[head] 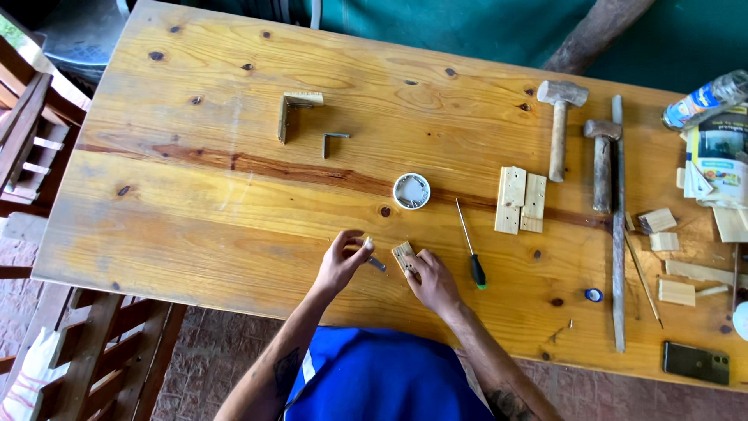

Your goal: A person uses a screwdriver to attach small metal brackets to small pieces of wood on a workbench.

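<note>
My left hand point(341, 261) is near the table's front edge, fingers closed around a small metal piece point(376, 263) that sticks out to the right. My right hand point(432, 281) rests on a small wooden block point(403, 256), holding it against the wooden table point(195, 203). The two hands are a few centimetres apart. A screwdriver with a black and green handle point(470, 251) lies just right of my right hand. A small round white tub point(411, 191) stands behind the hands.
Two flat wood pieces point(520, 200) lie right of the tub. Two hammers point(559, 125) point(602, 160) and a long metal bar point(618, 226) sit at right, with wood scraps point(675, 292), a phone point(696, 362), a bottle point(705, 100). A wooden corner point(292, 111) and metal bracket point(332, 142) lie further back.
</note>
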